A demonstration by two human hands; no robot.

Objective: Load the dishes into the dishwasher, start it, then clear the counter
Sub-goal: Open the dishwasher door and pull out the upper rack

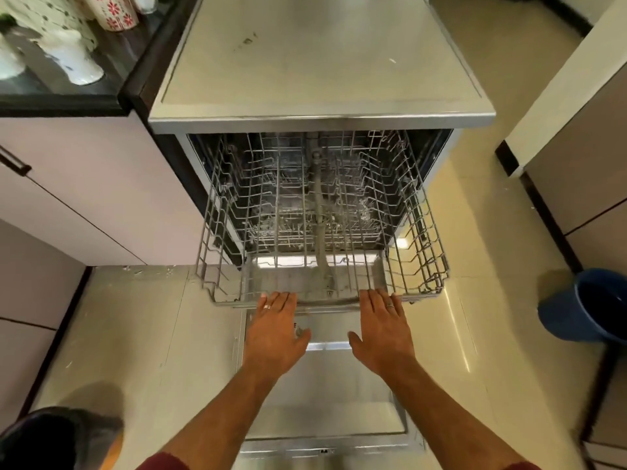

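Observation:
The steel dishwasher stands open, its door folded flat toward me. An empty grey wire upper rack is pulled far out over the door. My left hand and my right hand lie palm down side by side, fingers straight, with the fingertips touching the rack's front edge. A lower rack shows deeper inside, also without dishes. Ceramic dishes, white and red-patterned, sit on the dark counter at the top left.
Pale cabinets flank the dishwasher on the left. A dark blue bucket stands on the tiled floor to the right, beside more cabinets. My foot shows at the bottom left.

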